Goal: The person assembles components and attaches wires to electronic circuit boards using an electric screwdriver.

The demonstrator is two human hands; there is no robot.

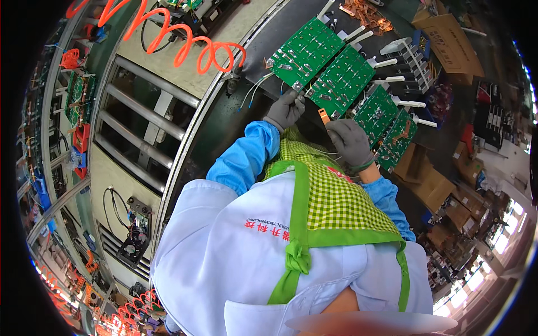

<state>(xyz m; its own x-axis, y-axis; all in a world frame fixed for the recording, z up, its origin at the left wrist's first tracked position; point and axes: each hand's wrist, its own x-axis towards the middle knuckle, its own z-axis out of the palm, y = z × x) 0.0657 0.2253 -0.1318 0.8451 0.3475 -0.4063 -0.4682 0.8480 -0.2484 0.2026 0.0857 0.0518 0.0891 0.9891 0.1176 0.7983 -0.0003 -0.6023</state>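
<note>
Left hand pinches the circuit board edge; right hand clamps a copper strip; a loose grip could drop it.

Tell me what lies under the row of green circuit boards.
The green circuit boards rest on a dark work surface, white pegs jutting from their far edges. The left hand grips the nearest board's corner; anything directly beneath is covered.

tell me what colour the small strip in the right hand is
Orange-copper strip, pinched in the grey-gloved right hand; head view.
</note>
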